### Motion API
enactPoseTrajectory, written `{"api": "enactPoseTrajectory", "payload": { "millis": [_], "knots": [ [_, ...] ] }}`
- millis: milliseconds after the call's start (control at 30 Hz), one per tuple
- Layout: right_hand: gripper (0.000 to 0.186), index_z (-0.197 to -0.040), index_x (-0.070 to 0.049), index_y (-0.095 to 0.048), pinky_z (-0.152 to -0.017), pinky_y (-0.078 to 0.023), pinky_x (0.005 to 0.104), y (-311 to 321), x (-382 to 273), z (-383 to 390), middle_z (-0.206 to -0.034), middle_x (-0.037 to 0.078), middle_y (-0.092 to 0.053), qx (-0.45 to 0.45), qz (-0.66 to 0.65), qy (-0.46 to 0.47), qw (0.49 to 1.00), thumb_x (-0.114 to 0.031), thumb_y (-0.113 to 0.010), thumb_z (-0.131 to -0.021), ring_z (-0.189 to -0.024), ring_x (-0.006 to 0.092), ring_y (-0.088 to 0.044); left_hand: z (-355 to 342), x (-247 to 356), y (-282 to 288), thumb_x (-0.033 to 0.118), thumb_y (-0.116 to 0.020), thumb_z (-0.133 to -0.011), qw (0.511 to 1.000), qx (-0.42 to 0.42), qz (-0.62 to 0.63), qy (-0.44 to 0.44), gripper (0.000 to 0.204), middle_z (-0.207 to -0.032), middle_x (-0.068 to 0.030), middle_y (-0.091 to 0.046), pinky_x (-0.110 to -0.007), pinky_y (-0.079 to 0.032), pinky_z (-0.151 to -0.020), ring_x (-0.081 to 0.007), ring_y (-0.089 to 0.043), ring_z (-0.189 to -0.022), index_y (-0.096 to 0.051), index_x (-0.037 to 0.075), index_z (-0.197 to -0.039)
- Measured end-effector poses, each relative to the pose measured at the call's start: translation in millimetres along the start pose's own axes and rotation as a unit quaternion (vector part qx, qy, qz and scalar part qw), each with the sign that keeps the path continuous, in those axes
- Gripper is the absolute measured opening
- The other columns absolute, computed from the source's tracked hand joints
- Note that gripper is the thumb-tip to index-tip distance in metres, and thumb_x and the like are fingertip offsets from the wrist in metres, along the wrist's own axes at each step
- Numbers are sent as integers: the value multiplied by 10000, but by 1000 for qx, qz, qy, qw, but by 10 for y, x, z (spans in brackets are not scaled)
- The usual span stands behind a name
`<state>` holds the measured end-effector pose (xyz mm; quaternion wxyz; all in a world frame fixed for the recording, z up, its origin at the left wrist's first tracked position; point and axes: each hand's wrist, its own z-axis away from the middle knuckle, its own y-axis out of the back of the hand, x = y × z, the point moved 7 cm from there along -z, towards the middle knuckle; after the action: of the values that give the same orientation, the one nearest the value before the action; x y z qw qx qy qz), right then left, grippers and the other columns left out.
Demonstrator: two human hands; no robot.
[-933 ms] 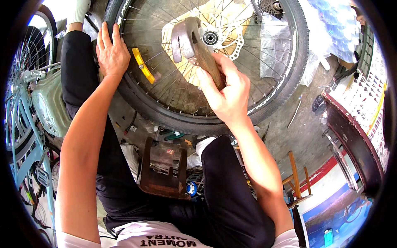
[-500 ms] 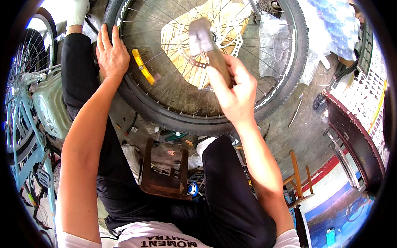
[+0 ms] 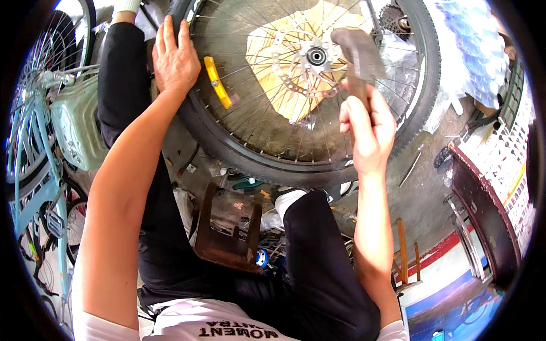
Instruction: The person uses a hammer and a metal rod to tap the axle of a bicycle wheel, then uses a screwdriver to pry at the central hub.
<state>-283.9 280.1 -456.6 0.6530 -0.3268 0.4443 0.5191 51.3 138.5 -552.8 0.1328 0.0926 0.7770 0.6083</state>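
A bicycle wheel [image 3: 267, 173] lies flat before me, with a disc rotor [image 3: 296, 86] round its hub [image 3: 317, 55] and a yellow reflector [image 3: 218, 83] on the spokes. Beneath the middle is a tan sheet [image 3: 261, 45]. My left hand [image 3: 174, 62] lies on the tyre's left side, fingers stretched and flat. My right hand [image 3: 367, 128] grips the handle of a hammer [image 3: 355, 51], whose blurred head is raised just right of the hub, over the spokes. I cannot tell whether it touches anything.
A light blue bicycle [image 3: 34, 193] and pale green plastic piece [image 3: 79, 131] stand left. A wooden stool [image 3: 227, 247] and scattered parts are below the wheel. A cassette [image 3: 392, 23], plastic bags [image 3: 460, 45] and a dark bench [image 3: 483, 216] are at the right. My legs flank the stool.
The hammer and my right hand have swung right, away from over the rotor, uncovering the hub. The view has shifted, so the wheel and my left hand appear farther right and slightly higher.
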Motion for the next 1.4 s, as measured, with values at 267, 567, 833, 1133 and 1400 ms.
{"api": "enactPoseTrajectory", "payload": {
  "millis": [267,567,833,1133,1400],
  "knots": [
    [287,-1172,27,-658,-658,-454,227,-38,362,34,-852,-15,-671,0,72,-24,997,-173,-727,-978,-714,49,-548,4,18,-14,194,-605,-939,1000,-11,-7,6,553,-1618,-192,-395,-503,-390,-1138,-386,-396,-1470,-537,102,-1480],
    [307,-1176,9,-664,-626,-465,254,-148,110,123,-781,11,-661,13,167,61,984,-173,-750,-944,-677,65,-547,-20,33,8,186,-607,-934,1000,-8,-5,0,546,-1606,-200,-406,-504,-400,-1127,-398,-401,-1462,-543,90,-1468],
    [346,-1146,-48,-676,-646,-556,376,-397,33,241,-803,138,-718,22,243,135,960,-236,-796,-881,-698,296,-727,6,1,-1,175,-591,-954,1000,-19,1,5,538,-1619,-207,-384,-516,-378,-1145,-405,-372,-1482,-531,89,-1481],
    [350,-1161,-8,-654,-680,-559,357,-253,377,236,-840,157,-730,33,229,46,972,-240,-767,-925,-732,273,-737,-21,66,18,179,-591,-962,1000,-16,-14,-3,528,-1619,-204,-382,-518,-389,-1136,-406,-382,-1476,-533,83,-1478],
    [328,-1157,-11,-666,-677,-549,329,-299,66,260,-831,120,-736,22,163,94,982,-215,-768,-921,-715,205,-718,-10,14,11,179,-586,-966,1000,-17,-7,0,528,-1620,-204,-382,-514,-389,-1136,-404,-386,-1473,-532,79,-1482]
  ]
}}
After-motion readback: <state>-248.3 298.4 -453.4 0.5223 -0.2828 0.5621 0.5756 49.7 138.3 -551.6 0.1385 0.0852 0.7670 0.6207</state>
